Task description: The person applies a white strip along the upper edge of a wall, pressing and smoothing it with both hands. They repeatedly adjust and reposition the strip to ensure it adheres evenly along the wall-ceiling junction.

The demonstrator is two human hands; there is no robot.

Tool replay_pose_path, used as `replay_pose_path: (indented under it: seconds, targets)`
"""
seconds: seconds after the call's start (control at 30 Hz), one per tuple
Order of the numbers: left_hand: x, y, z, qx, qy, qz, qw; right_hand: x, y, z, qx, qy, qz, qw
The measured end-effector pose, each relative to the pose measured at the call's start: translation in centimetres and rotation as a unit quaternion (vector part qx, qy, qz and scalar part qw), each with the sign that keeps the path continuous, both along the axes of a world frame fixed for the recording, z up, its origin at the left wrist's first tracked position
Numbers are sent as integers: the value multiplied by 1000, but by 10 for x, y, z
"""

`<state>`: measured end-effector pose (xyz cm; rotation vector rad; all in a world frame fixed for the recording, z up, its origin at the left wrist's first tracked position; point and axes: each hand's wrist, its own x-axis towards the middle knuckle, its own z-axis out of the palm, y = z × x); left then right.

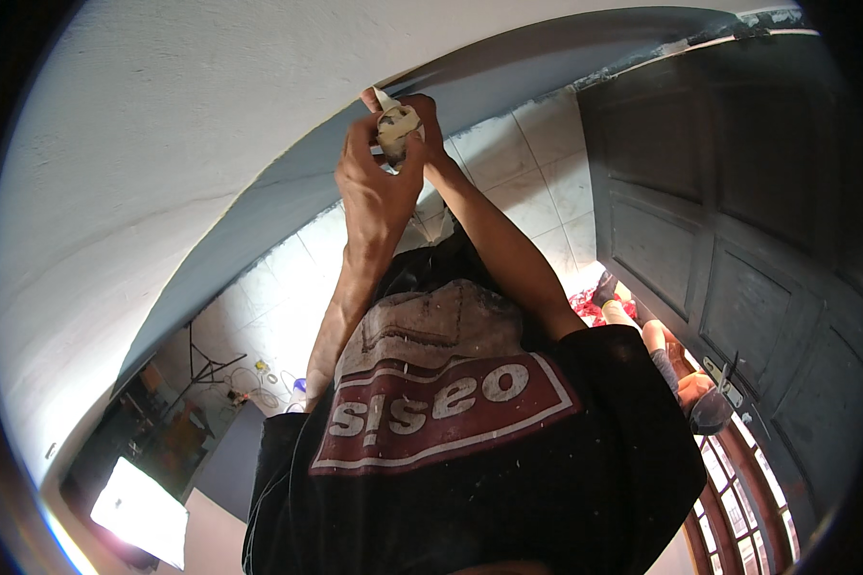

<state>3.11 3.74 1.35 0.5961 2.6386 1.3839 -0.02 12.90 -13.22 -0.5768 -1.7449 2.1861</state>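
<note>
A crumpled cream-coloured wad of what looks like masking tape (396, 132), smeared with grey, sits between my two hands in front of the wall. My left hand (376, 182) curls round its near left side, thumb and fingers bent against it. My right hand (430, 129) closes on it from the right, partly hidden behind the wad. A short pale strip sticks up from the wad toward the wall. Whether that strip touches the wall I cannot tell.
The wall is white above (163, 125) and grey below (288, 192), divided by a thin yellowish line. A dark panelled door (690, 192) stands at the right; a person (686, 369) is beside it. Pale tiles (527, 153) cover the floor. Cables (254, 383) and a bright lamp (142, 513) lie left.
</note>
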Motion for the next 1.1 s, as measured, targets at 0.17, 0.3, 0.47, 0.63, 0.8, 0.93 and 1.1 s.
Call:
replay_pose_path:
  seconds: [0.17, 0.3, 0.47, 0.63, 0.8, 0.93, 1.1]
  targets:
    - [-5, -10, -13, 23, -15, -11, 1000, 9, 7, -14, -50, 104, 55, 992]
    - [-6, -18, -14, 22, -36, -17, 999, 26, 20, 2, -109, -7, 93, 990]
    - [-6, -24, -20, 65, -32, 0, 997, 37, 26, 41, -351, 34, 151, 924]
    - [-12, -26, -22, 60, -56, 2, 997, 38, 26, 39, -331, 57, 137, 932]
    - [-16, -24, -17, 29, -56, 22, 998, 41, 23, 39, -381, 94, 148, 908]
    - [-22, -25, -22, 65, -89, 42, 993, 43, 20, 35, -347, 137, 162, 913]
    - [-31, -27, -34, 87, -161, 25, 983, 48, 22, 25, -303, 142, 153, 930]
